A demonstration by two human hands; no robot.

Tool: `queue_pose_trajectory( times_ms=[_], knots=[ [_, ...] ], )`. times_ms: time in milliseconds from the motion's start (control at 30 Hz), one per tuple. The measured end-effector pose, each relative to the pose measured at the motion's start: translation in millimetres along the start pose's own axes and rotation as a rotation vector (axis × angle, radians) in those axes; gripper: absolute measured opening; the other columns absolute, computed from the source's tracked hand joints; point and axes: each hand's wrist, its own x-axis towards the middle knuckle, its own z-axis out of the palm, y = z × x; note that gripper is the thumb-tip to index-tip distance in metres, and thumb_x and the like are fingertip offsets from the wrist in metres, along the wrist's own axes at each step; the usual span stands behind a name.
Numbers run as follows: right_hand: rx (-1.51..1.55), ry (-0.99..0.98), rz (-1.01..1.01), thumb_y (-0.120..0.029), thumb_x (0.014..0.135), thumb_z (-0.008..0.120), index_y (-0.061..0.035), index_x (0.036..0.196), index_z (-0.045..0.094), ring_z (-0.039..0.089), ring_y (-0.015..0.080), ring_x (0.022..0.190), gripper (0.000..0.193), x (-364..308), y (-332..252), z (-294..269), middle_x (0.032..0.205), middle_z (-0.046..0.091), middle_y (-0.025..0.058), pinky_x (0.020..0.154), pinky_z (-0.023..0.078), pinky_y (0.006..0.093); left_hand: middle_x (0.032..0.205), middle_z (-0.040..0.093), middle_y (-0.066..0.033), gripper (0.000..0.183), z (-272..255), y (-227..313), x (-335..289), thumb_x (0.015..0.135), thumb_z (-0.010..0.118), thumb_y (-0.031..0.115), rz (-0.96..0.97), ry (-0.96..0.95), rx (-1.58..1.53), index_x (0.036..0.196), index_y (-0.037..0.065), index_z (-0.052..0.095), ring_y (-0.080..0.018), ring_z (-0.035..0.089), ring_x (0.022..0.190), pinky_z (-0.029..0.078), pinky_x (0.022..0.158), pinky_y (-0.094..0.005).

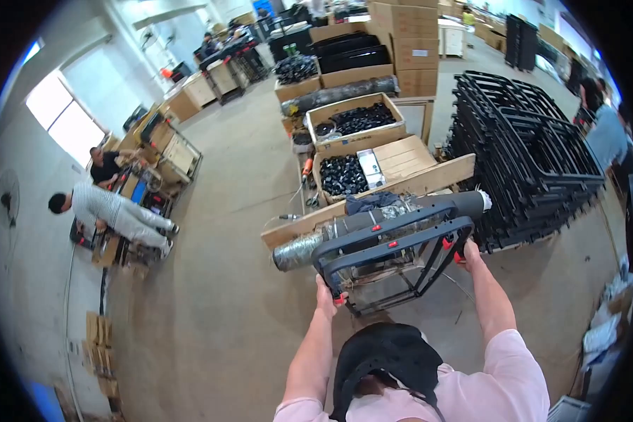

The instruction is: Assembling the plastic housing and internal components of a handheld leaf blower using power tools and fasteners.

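I hold a black tubular metal frame (423, 237) with small red parts in front of me. My left hand (325, 298) is closed on its left side, beside a red piece. On the frame's right side, near another red piece, my right hand (471, 254) is closed around the tube. Behind the frame and partly covered by it lies a padded roll (297, 254) wrapped in dark foam and shiny tape, on a work stand. A dark cloth (370, 202) rests by the roll. The fingertips of both hands are partly hidden.
A tall stack of black frames (520, 141) stands close on the right. Beyond the wooden board (429, 177) are cartons of small black parts (342, 176). An orange-handled power tool (307, 169) hangs beside them. Two people (119, 211) work at the left wall; others are at right.
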Motion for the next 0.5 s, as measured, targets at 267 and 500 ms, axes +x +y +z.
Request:
queue_pose_trajectory(
  times_ms=[267, 500],
  knots=[
    [-0.05, 0.504, -0.3, -0.061, 0.105, 0.048, 0.0018, 0.123, 0.071, 0.069, 0.0304, 0.096, 0.069, 27.8, 35.0, 47.6, 0.112, 0.073, 0.0199, 0.084, 0.053, 0.0458, 0.124, 0.066, -0.0147, 0.047, -7.4, 83.5, -20.3, 0.107, 0.06, 0.041, 0.537, 0.319, 0.422, 0.129, -0.001, 0.058, -0.0276, 0.069, 0.092, 0.057, 0.079, -0.0481],
    [0.271, 0.475, -0.04, -0.039, 0.104, 0.051, 0.0002, 0.104, 0.076, 0.069, 0.04, 0.113, 0.046, 33.0, 153.4, 140.5, 0.114, 0.074, 0.0285, 0.09, 0.055, 0.0479, 0.119, 0.069, -0.0176, 0.04, 135.8, 185.6, -149.6, 0.09, 0.076, 0.025, 1.505, 0.106, 1.282, 0.123, 0.004, 0.069, -0.0392, 0.063, 0.113, 0.048, 0.103, -0.0489]
  ],
)
